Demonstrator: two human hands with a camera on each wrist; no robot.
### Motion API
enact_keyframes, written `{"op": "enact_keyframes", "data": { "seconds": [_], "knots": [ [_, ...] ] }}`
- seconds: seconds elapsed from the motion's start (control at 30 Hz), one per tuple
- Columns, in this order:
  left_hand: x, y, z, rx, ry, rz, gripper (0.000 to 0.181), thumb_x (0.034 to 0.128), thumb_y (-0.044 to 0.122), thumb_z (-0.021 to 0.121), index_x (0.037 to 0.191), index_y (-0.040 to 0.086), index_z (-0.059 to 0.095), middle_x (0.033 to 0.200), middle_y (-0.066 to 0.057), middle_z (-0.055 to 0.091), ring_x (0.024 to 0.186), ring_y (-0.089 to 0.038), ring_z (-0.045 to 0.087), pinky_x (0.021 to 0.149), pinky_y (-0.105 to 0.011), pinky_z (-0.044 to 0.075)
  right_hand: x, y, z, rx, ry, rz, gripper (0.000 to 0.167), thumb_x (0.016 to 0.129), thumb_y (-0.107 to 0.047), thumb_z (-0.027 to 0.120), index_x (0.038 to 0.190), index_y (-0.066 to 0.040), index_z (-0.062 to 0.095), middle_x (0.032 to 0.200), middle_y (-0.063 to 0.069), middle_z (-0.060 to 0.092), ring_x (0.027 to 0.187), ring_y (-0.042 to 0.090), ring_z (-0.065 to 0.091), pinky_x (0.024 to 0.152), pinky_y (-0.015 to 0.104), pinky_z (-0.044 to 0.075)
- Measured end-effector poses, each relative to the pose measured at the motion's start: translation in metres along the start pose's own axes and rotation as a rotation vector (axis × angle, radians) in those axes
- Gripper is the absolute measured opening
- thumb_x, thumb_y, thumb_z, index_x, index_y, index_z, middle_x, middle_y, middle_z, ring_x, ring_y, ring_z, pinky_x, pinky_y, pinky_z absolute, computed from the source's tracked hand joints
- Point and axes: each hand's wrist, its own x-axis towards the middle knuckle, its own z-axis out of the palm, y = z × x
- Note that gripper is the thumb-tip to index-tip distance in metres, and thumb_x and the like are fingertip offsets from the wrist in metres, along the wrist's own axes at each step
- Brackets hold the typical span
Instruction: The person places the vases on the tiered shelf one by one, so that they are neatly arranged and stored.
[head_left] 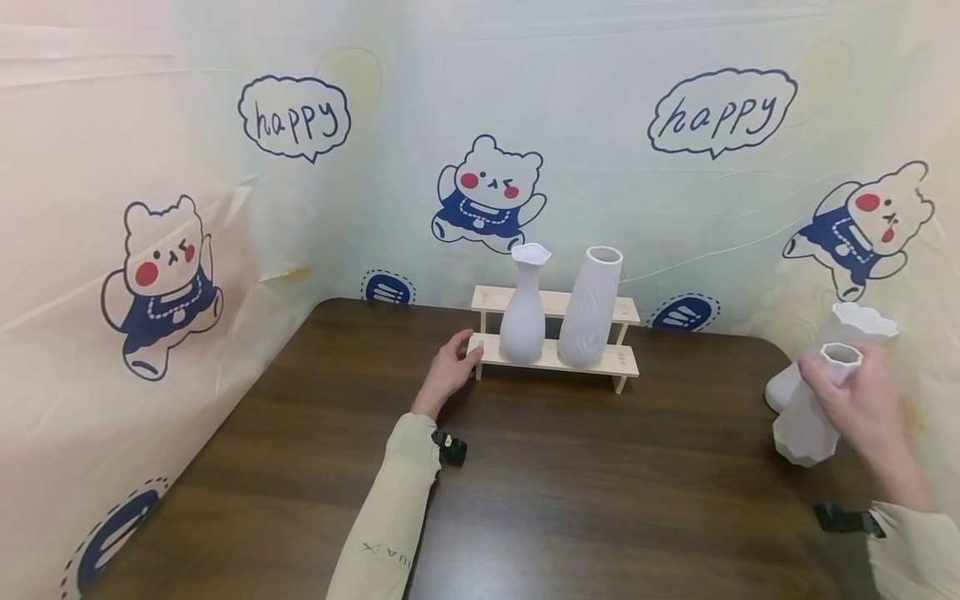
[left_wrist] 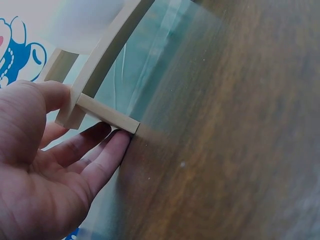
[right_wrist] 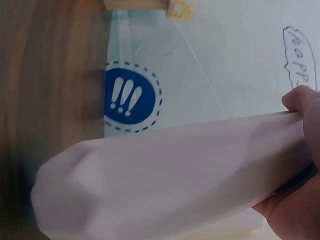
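In the head view my left hand (head_left: 450, 371) grips the left end of a small two-step wooden stand (head_left: 555, 354). The left wrist view shows its thumb at the step's end and its fingers against the leg (left_wrist: 110, 114). On the lower step stand a white vase (head_left: 522, 321) with a wavy flared rim and a taller white tapered vase (head_left: 588, 321). At the right, my right hand (head_left: 870, 400) holds a white faceted vase (head_left: 806, 429) near its mouth, tilted. Whether its base touches the table cannot be told.
Another white vase (head_left: 862, 318) with a scalloped rim is at the right, partly hidden behind the held vase and hand. The dark wooden table (head_left: 600, 483) reaches back to a printed cloth (head_left: 600, 192) that hangs around it on the left, back and right.
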Motion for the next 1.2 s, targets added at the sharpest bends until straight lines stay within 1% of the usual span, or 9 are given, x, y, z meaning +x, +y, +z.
{"op": "enact_keyframes", "data": {
  "seconds": [0.07, 0.1, 0.23, 0.33, 0.47, 0.57, 0.83, 1.0, 1.2],
  "knots": [
    [0.0, 0.0, 0.0, -0.003, 0.002, 0.003, 0.058, 0.0983, 0.038, 0.057, 0.15, 0.02, 0.038, 0.142, -0.017, 0.053, 0.123, -0.03, 0.059, 0.096, -0.044, 0.055, 0.003, -0.005, 0.001, -0.01, -0.027, -0.002, 0.037, 0.088, -0.017, 0.07, 0.113, -0.007, 0.044, 0.088, -0.009, 0.049, 0.07, -0.013, 0.044, 0.052, 0.01, 0.04],
    [0.0, 0.0, 0.0, -0.002, 0.003, 0.005, 0.058, 0.0984, 0.038, 0.058, 0.15, 0.02, 0.038, 0.142, -0.017, 0.053, 0.123, -0.03, 0.059, 0.096, -0.044, 0.055, 0.004, -0.007, 0.002, -0.01, -0.035, -0.004, 0.037, 0.088, -0.016, 0.07, 0.113, -0.006, 0.044, 0.088, -0.005, 0.05, 0.069, -0.012, 0.045, 0.052, 0.01, 0.04],
    [0.0, 0.0, 0.0, -0.001, 0.004, -0.004, 0.059, 0.0979, 0.039, 0.058, 0.15, 0.021, 0.039, 0.143, -0.016, 0.053, 0.123, -0.03, 0.06, 0.097, -0.044, 0.054, 0.007, -0.019, 0.006, -0.034, -0.069, -0.029, 0.046, 0.089, -0.016, 0.068, 0.118, 0.007, 0.04, 0.093, 0.018, 0.053, 0.067, -0.013, 0.043, 0.049, 0.012, 0.04],
    [0.0, 0.001, -0.001, -0.001, 0.011, -0.01, 0.059, 0.0976, 0.041, 0.058, 0.15, 0.021, 0.039, 0.143, -0.016, 0.053, 0.123, -0.03, 0.06, 0.097, -0.045, 0.054, 0.009, -0.028, 0.009, -0.043, -0.105, -0.046, 0.05, 0.09, -0.017, 0.067, 0.122, 0.009, 0.037, 0.097, 0.026, 0.053, 0.067, -0.012, 0.042, 0.047, 0.015, 0.04],
    [-0.001, 0.001, 0.0, 0.0, 0.014, -0.006, 0.059, 0.0979, 0.04, 0.058, 0.15, 0.021, 0.038, 0.144, -0.016, 0.052, 0.124, -0.031, 0.059, 0.097, -0.045, 0.054, 0.015, -0.04, 0.013, -0.02, -0.12, -0.088, 0.048, 0.091, -0.015, 0.066, 0.123, 0.008, 0.038, 0.101, 0.022, 0.051, 0.069, -0.009, 0.043, 0.048, 0.015, 0.041],
    [-0.001, 0.0, 0.0, 0.004, 0.013, -0.005, 0.059, 0.098, 0.04, 0.058, 0.15, 0.021, 0.038, 0.144, -0.017, 0.052, 0.125, -0.031, 0.058, 0.097, -0.044, 0.054, 0.02, -0.05, 0.015, -0.009, -0.109, -0.114, 0.048, 0.09, -0.014, 0.067, 0.123, 0.007, 0.039, 0.1, 0.019, 0.05, 0.069, -0.008, 0.043, 0.049, 0.014, 0.041],
    [-0.001, 0.001, 0.0, 0.01, 0.013, -0.02, 0.059, 0.0975, 0.041, 0.058, 0.15, 0.022, 0.038, 0.144, -0.017, 0.052, 0.123, -0.031, 0.059, 0.097, -0.044, 0.054, 0.036, -0.077, 0.013, -0.008, -0.155, -0.118, 0.053, 0.091, -0.02, 0.066, 0.126, 0.004, 0.034, 0.102, 0.023, 0.052, 0.071, -0.008, 0.044, 0.051, 0.015, 0.043],
    [0.0, 0.0, 0.0, 0.008, 0.011, -0.019, 0.06, 0.0975, 0.042, 0.058, 0.15, 0.022, 0.038, 0.144, -0.017, 0.052, 0.124, -0.031, 0.059, 0.097, -0.044, 0.054, 0.044, -0.093, 0.011, -0.014, -0.15, -0.098, 0.057, 0.092, -0.026, 0.066, 0.129, 0.001, 0.033, 0.106, 0.023, 0.053, 0.072, -0.01, 0.043, 0.053, 0.013, 0.042],
    [0.001, -0.001, 0.001, 0.009, 0.011, -0.011, 0.06, 0.0977, 0.042, 0.058, 0.151, 0.022, 0.038, 0.142, -0.017, 0.053, 0.121, -0.031, 0.061, 0.096, -0.044, 0.055, 0.055, -0.116, 0.01, 0.026, -0.126, -0.135, 0.055, 0.092, -0.023, 0.067, 0.129, -0.001, 0.032, 0.108, 0.012, 0.049, 0.077, -0.005, 0.045, 0.056, 0.006, 0.041]
  ]
}}
